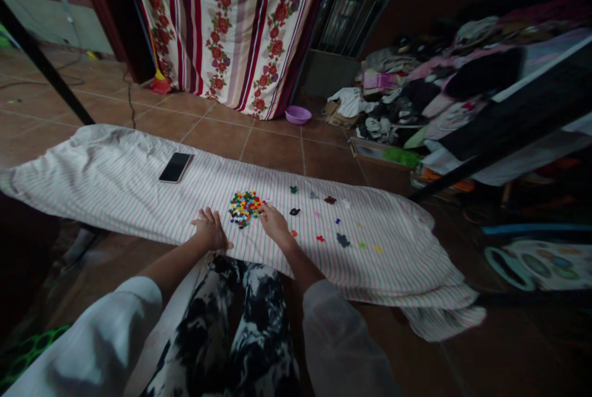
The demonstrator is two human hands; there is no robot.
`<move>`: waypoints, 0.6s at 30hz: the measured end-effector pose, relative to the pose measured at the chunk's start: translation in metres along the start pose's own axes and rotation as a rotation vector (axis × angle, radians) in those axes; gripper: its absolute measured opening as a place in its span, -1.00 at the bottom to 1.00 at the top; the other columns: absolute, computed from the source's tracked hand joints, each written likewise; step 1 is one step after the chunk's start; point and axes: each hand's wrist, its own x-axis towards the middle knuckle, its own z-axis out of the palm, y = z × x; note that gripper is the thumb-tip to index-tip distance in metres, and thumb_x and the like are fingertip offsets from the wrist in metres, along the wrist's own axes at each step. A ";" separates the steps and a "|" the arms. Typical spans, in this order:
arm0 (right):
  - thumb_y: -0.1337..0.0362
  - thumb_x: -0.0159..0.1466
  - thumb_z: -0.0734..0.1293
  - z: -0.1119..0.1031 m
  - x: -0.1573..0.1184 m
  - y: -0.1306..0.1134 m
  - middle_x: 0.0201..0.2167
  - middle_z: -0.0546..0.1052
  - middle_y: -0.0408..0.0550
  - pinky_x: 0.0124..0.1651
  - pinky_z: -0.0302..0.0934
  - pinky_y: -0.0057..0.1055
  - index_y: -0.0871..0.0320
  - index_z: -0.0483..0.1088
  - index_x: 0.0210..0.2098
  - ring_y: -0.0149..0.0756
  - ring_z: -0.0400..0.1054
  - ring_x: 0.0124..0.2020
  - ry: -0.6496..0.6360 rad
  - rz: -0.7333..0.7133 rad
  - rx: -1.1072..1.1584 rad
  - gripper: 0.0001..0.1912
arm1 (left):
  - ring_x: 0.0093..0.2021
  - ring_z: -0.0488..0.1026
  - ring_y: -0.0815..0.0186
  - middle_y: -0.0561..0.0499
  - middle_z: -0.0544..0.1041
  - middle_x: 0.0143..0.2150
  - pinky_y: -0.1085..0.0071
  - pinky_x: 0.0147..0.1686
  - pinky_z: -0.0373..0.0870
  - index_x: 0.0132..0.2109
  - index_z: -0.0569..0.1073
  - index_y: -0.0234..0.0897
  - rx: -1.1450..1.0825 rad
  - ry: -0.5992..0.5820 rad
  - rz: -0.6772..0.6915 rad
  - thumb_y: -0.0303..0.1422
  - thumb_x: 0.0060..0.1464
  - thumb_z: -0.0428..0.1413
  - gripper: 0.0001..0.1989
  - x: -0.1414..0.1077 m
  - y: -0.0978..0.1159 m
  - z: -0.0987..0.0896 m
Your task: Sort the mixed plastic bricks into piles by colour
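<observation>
A mixed pile of small coloured pieces (245, 207) lies on the striped cloth (222, 172). My left hand (210, 229) rests on the cloth's near edge, left of the pile, its fingers spread and holding nothing. At the pile's right edge, my right hand (274, 222) has its fingers together; anything between the fingertips is too small to make out. Right of it are small groups sorted by colour, among them green (293, 189), black (295, 212), brown (330, 200), red (320, 238), dark grey (343, 240) and yellow (378, 249).
A phone (176, 167) lies on the cloth at the left. Beyond the cloth, a purple basin (298, 115) stands on the tiled floor by a flowered curtain (222, 27). Clothes are heaped (416, 89) at the right, near a dark slanting bar (476, 166).
</observation>
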 end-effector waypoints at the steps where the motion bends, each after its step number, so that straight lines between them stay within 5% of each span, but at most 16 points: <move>1: 0.39 0.29 0.19 0.001 0.000 -0.001 -0.12 0.51 -0.02 -0.05 0.19 -0.39 0.06 0.44 -0.10 -0.26 0.37 -0.09 0.008 0.002 -0.006 -0.72 | 0.37 -0.28 -0.43 -0.55 -0.25 0.40 -0.29 0.09 0.11 0.39 -0.14 -0.58 0.001 -0.001 -0.002 0.26 -0.18 0.03 0.23 0.000 0.000 0.000; 18: 0.35 0.33 0.19 0.004 -0.007 0.000 -0.11 0.48 -0.01 -0.07 0.19 -0.41 0.08 0.43 -0.12 -0.27 0.36 -0.08 0.053 -0.003 0.009 -0.79 | 0.39 -0.28 -0.39 -0.54 -0.29 0.41 -0.26 0.12 0.11 0.39 -0.20 -0.60 0.042 -0.030 -0.011 0.21 -0.13 0.04 0.21 0.001 -0.001 -0.002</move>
